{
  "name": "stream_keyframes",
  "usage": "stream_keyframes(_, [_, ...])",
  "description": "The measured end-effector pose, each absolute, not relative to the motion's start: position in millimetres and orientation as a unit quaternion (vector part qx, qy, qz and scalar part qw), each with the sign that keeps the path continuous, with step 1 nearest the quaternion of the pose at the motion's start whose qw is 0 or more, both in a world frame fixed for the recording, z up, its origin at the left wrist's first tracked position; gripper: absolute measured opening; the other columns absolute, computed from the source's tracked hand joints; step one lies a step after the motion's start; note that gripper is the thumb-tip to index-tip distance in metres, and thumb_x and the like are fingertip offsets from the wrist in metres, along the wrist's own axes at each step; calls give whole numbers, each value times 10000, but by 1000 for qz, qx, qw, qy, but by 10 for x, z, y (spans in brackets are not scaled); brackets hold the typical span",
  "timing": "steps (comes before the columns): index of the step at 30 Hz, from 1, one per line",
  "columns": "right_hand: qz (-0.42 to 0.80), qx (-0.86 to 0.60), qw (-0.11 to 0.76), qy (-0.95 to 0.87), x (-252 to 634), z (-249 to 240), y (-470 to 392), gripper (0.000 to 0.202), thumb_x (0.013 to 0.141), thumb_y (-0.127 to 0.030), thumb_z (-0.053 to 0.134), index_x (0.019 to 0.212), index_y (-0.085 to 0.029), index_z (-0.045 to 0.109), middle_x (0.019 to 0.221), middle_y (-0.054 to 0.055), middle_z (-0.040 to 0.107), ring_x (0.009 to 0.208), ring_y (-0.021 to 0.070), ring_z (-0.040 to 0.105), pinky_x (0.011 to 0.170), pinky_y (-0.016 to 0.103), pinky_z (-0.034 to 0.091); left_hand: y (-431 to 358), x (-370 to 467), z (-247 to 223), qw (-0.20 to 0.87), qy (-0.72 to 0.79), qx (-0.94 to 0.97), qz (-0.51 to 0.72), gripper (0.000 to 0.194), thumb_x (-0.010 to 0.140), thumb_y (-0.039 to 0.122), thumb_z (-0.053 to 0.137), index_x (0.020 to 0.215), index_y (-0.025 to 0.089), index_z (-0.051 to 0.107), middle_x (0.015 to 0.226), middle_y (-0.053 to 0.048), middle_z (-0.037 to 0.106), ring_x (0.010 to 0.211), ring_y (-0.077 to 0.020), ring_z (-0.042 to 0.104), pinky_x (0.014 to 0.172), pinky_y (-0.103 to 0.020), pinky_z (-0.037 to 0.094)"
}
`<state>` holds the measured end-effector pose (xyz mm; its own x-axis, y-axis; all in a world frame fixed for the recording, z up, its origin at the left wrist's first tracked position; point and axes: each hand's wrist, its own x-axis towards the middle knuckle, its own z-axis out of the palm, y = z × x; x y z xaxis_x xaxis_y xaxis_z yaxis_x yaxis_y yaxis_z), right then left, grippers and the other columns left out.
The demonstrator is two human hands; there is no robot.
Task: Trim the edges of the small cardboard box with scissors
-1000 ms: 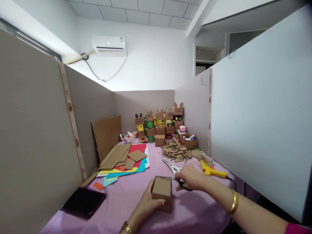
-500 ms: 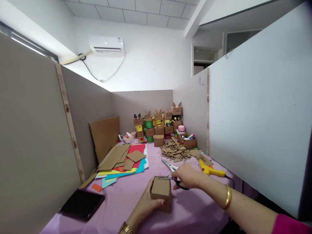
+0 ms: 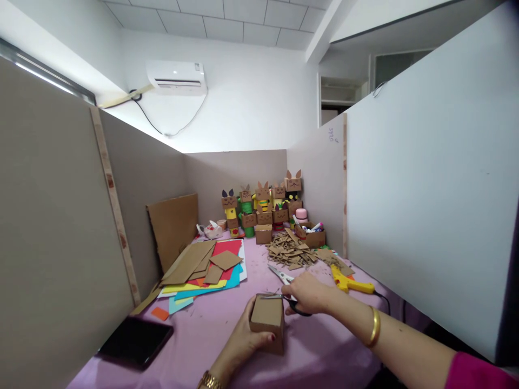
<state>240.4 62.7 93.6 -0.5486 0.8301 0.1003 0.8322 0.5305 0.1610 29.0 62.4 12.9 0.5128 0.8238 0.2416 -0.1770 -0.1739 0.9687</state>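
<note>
A small brown cardboard box (image 3: pixel 267 314) rests on the purple cloth, gripped from its left side by my left hand (image 3: pixel 247 336), thumb across the front face. My right hand (image 3: pixel 306 293) is closed around the dark handles of a pair of scissors (image 3: pixel 298 308). Their blades lie along the far top edge of the box; whether they are cutting into it I cannot tell. Just beyond my right hand lies a second pair of scissors (image 3: pixel 280 274) with pale handles, partly hidden by the hand.
Cardboard scraps (image 3: pixel 290 251) are heaped beyond the hands. A yellow glue gun (image 3: pixel 352 283) with a cord lies right. Coloured paper (image 3: pixel 233 281) and cardboard sheets (image 3: pixel 188 263) are stacked left, near a black tablet (image 3: pixel 137 341). Cardboard animal figures (image 3: pixel 263 202) stand at the back.
My right hand and the scissors have shifted slightly left along the box's far edge. The left hand and the box have hardly moved.
</note>
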Motion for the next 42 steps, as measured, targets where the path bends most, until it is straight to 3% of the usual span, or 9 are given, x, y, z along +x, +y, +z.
stream_keyframes(22, [-101,-459,-11,-883,2386,965,690,302,754,-475,563,905,-233,664,811,91,735,757,275,673,587,298,407,618,291,134,590,247,647,414,883,488,410,824,1227,204,388,1238,-142,580,1129,-312,523,915,-396,389])
stream_keyframes(34, [-94,-460,8,-883,2465,847,746,360,762,-551,567,905,-242,682,819,76,739,776,245,666,584,274,395,659,293,118,601,246,640,410,881,484,385,833,1219,195,385,1260,-165,564,1161,-329,506,947,-428,371])
stream_keyframes(42, [-105,-452,-4,-886,2364,931,738,308,779,-466,551,950,-241,673,824,88,737,756,259,672,607,295,420,591,304,179,600,228,643,418,837,514,387,820,1215,208,399,1247,-137,583,1136,-301,533,938,-405,390])
